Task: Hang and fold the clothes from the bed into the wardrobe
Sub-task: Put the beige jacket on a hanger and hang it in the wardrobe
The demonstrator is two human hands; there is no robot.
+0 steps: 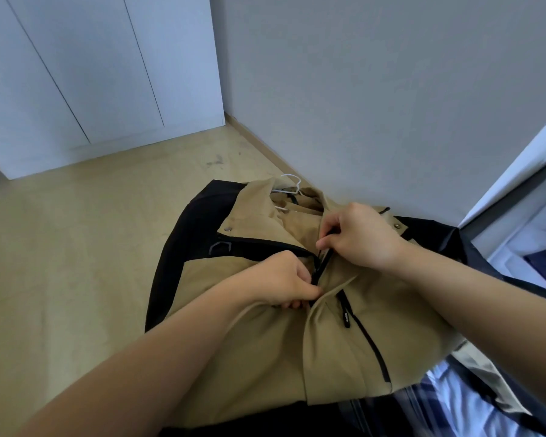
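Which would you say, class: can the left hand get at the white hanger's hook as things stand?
Probably not yet. The left hand pinches the jacket front at the zip, so it is busy. The hanger hook itself lies bare beyond the collar, with nothing over it.

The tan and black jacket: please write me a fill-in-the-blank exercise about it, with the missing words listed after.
1. The tan and black jacket has a white wire hanger inside its ____.
2. The left hand and the right hand both pinch the jacket's black front ____.
3. The tall white wardrobe has its doors ____.

Missing words: collar; zipper; closed
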